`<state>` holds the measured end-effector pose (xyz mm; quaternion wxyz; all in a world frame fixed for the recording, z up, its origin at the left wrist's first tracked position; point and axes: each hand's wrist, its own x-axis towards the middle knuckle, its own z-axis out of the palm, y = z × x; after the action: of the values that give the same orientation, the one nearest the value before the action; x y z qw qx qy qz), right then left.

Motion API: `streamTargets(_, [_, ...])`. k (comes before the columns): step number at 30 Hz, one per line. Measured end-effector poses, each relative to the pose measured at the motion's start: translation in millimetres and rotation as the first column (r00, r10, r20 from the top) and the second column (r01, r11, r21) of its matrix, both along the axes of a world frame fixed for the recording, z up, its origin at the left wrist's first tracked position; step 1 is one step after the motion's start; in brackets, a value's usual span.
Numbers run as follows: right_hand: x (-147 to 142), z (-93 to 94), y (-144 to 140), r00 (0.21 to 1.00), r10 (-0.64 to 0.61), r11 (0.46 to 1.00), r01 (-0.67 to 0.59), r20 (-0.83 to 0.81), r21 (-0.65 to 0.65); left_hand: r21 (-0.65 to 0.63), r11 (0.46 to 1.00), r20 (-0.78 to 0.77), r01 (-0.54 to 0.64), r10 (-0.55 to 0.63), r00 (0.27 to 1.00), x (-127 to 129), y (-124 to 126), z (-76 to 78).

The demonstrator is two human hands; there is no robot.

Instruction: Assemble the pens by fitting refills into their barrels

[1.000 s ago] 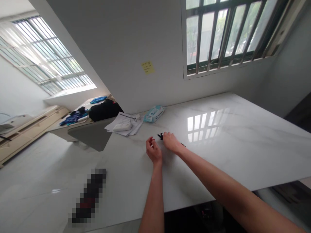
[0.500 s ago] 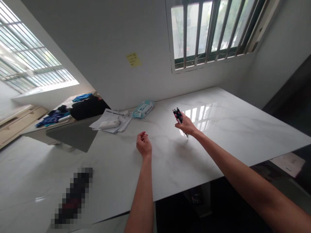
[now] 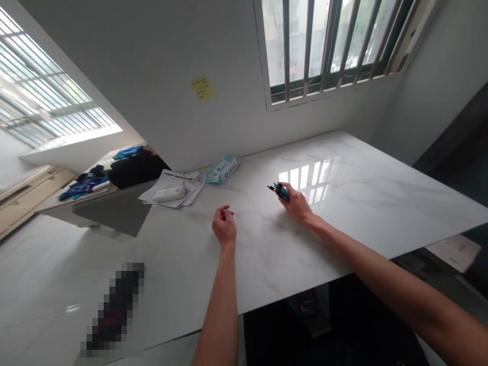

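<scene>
My right hand (image 3: 298, 204) is closed around a bunch of pens (image 3: 281, 192), low over the right half of the white marble-patterned table (image 3: 259, 269). The pens lean to the left with their ends poking out past my fingers; some look black, others teal or red. Further left, my left hand (image 3: 224, 224) lies on the table with its fingers loosely curled in, and nothing shows in it.
A wet wipes pack (image 3: 222, 169) lies by the wall, beside papers (image 3: 171, 182) with a white device (image 3: 170, 193) on them. A grey panel (image 3: 114, 211) and a pixelated dark object (image 3: 114, 310) are at left. A yellow note (image 3: 203, 89) sticks to the wall.
My right hand has come down closer to the table, and the pens have tipped from nearly upright to lying over leftward. My left hand has stayed about where it was.
</scene>
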<state>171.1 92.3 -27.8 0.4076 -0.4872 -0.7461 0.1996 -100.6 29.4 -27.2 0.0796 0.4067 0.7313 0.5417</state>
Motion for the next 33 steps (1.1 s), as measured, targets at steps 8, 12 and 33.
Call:
streamTargets(8, [131, 14.9, 60, 0.733, -0.316, 0.818, 0.532, 0.602, -0.219, -0.043, 0.999, -0.011, 0.029, -0.03, 0.999, 3, 2, -0.9])
streamTargets(12, [168, 3.2, 67, 0.629, -0.392, 0.735, 0.653, 0.671, -0.183, -0.107, 0.993, -0.033, 0.043, -0.047, 0.998, 6, 2, 0.5])
streamTargets(33, [95, 63.1, 44, 0.885, -0.352, 0.933, 0.358, 0.306, 0.036, -0.133, 0.984, -0.114, 0.115, -0.131, 0.985, 16, -4, 8.9])
